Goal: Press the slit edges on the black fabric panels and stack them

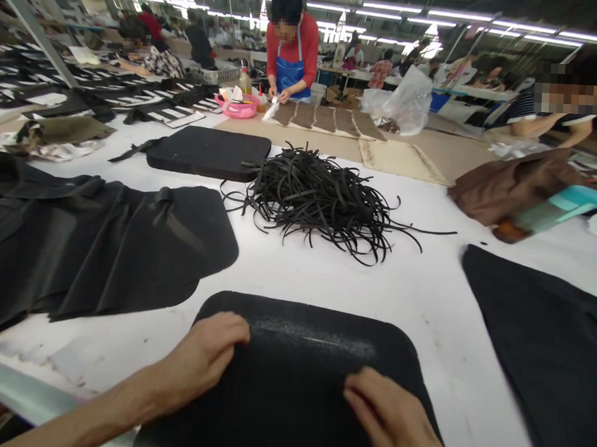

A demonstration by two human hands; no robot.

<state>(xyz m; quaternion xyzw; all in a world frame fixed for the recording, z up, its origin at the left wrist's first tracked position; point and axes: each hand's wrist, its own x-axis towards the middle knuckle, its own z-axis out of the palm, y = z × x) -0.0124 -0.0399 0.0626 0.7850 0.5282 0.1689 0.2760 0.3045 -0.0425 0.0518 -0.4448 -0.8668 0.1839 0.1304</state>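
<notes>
On black panel [290, 390] | left hand [211, 352], right hand [393, 408]: fingers [240, 327] curled narrow, grip unclear | pink basket [238, 109]: small items [228, 93]

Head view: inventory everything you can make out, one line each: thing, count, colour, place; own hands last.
Rounded panel: 1, black, near centre
Strip pile: 1, black, mid-table
Thick slab or stack: 1, black, behind strips, leftward
Fabric pieces: several, black, left
Flat panel: at least 1, black, right
Bottle: 1, teal-capped, right
Crumpled cloth: 1, brown, beside bottle
Basket: 1, pink, far side
Plastic bag: 1, clear, far side
Co-workers: several, mixed clothing, background
Tube lights: many, white, overhead
Table: 1, white-topped, beneath
Left hand: 1, bare, rounded panel's left
Right hand: 1, bare, its right
</notes>
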